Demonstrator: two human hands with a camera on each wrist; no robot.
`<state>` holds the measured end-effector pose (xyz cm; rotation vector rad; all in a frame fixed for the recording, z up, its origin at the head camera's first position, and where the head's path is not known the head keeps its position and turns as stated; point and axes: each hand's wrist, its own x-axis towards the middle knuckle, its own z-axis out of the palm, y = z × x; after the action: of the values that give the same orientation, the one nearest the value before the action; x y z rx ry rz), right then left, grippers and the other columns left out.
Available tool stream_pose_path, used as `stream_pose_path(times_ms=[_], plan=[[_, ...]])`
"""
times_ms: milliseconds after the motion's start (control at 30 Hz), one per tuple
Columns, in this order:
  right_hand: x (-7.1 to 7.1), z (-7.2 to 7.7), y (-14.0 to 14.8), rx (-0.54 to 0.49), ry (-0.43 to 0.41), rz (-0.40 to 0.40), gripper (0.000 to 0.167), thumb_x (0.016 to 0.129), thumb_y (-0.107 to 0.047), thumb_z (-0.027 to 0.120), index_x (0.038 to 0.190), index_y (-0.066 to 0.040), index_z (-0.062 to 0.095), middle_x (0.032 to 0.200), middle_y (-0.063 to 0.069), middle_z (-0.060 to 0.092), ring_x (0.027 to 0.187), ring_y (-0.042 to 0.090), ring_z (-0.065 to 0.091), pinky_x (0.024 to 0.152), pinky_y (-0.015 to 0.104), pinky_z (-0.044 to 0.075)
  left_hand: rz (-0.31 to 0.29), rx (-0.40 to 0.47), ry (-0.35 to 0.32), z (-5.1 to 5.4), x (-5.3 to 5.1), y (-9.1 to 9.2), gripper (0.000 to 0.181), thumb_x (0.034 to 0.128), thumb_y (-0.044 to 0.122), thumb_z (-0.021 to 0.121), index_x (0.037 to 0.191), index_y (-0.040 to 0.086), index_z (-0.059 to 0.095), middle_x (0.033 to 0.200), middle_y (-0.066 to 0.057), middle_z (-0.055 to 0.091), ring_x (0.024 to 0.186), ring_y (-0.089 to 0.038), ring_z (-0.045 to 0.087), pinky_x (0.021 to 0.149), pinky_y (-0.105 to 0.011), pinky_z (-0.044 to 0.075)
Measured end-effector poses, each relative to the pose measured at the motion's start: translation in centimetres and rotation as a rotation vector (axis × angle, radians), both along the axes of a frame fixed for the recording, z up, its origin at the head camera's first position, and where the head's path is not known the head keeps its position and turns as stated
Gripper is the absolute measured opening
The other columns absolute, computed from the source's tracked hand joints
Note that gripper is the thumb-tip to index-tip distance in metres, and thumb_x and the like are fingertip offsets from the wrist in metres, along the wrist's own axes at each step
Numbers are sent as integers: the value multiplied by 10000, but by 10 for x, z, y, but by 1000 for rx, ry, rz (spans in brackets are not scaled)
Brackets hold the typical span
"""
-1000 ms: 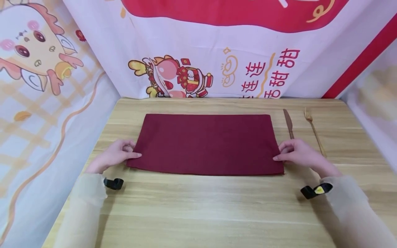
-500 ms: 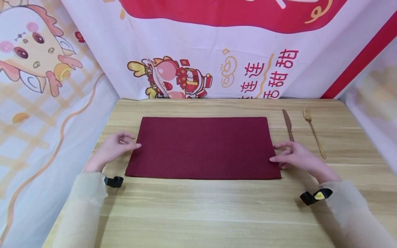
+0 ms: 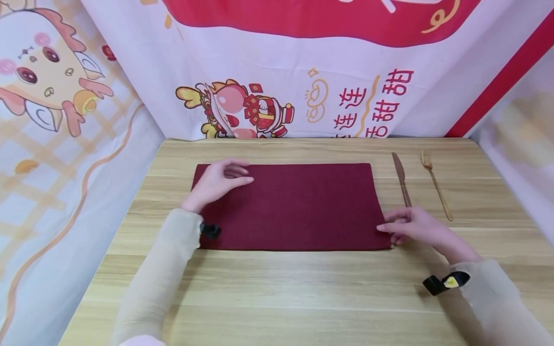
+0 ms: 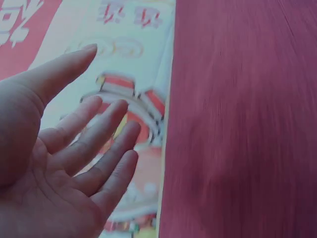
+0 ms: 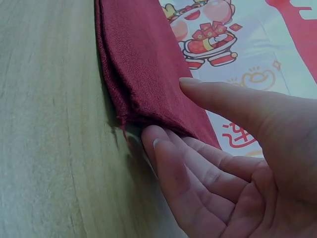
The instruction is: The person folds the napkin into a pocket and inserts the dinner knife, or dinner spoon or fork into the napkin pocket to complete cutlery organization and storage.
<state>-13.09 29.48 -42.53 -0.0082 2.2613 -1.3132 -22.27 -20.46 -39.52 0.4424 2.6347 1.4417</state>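
A folded maroon cloth lies flat as a wide rectangle on the wooden table. Over its far left part hovers my left hand, fingers loosely bent and holding nothing. In the left wrist view that hand has its palm and spread fingers showing, apart from the cloth. At the near right corner is my right hand, fingertips against the cloth's edge and thumb above it. The right wrist view shows layered folds and a loose thread at the cloth's corner, with a gap between thumb and fingers.
A copper-coloured knife and a gold fork lie on the table right of the cloth. Printed fabric hangs behind the table, and more hangs along the left side.
My left hand has let go of the cloth's left edge and moved up and right over it. The cloth has settled flat. My right hand has eased its hold and shifted slightly toward the near corner.
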Motion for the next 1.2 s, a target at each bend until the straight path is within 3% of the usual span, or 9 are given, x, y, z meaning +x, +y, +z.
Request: stream_pose_path(times_ms=[233, 500, 733, 867, 1200], plan=[[3, 0, 6, 9, 49, -4, 551, 946, -263, 758, 1298, 123, 584, 952, 137, 744, 797, 238, 701, 700, 364, 601, -85, 29, 10, -7, -19, 51, 502, 896, 344, 812, 1318, 123, 654, 1177, -74, 709, 1070, -174, 656, 974, -372, 500], [6, 4, 11, -4, 100, -22, 511, 950, -224, 752, 1290, 121, 591, 1026, 159, 742, 827, 239, 709, 719, 366, 602, -179, 78, 38, -6, -40, 100, 502, 893, 315, 818, 1329, 127, 655, 1210, -115, 692, 1098, -225, 645, 964, -346, 496], [15, 5, 11, 82, 150, -7, 508, 902, -216, 801, 1272, 83, 625, 961, 107, 737, 801, 225, 694, 690, 338, 599, -235, 134, 28, -12, -54, 144, 488, 901, 307, 811, 1325, 120, 660, 1185, -67, 704, 1056, -125, 647, 945, -294, 501], [17, 3, 11, 97, 136, -26, 531, 890, -239, 814, 1279, 71, 628, 959, 98, 733, 809, 231, 693, 693, 332, 599, -277, 146, 21, -17, -58, 174, 485, 907, 264, 807, 1332, 91, 650, 1208, -101, 693, 1066, -159, 648, 927, -269, 502], [25, -2, 3, 88, 171, -42, 442, 887, -157, 804, 1223, 85, 649, 913, 88, 721, 756, 222, 678, 657, 328, 593, -350, -30, 78, -17, -50, 241, 514, 936, 268, 774, 1394, 108, 607, 1347, -75, 631, 1204, -213, 591, 950, -216, 461]])
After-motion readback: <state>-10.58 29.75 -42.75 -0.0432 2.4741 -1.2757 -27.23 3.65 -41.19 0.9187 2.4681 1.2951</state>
